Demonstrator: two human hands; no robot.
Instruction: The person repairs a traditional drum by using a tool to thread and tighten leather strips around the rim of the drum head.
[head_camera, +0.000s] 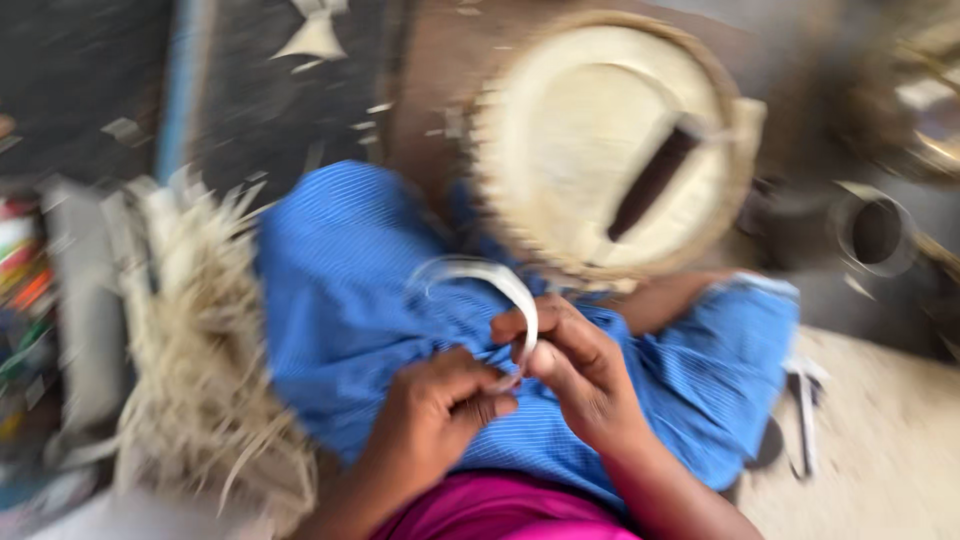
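The view is blurred by motion. Both hands meet over my lap, which is covered in blue striped cloth (340, 300). My right hand (580, 370) pinches a pale flat strip (490, 275) that curves up and to the left in an arc. My left hand (440, 410) grips the lower end of the same strip, its fingers touching the right hand's fingers. A round woven basket piece (600, 140) with a dark stick lying across it rests just beyond my knees.
A bundle of pale dry fibres (200, 340) lies to the left of my lap. Coloured items (20, 280) sit at the far left edge. A dark round container (875, 232) stands at the right, and a small tool (805, 410) lies on the pale mat.
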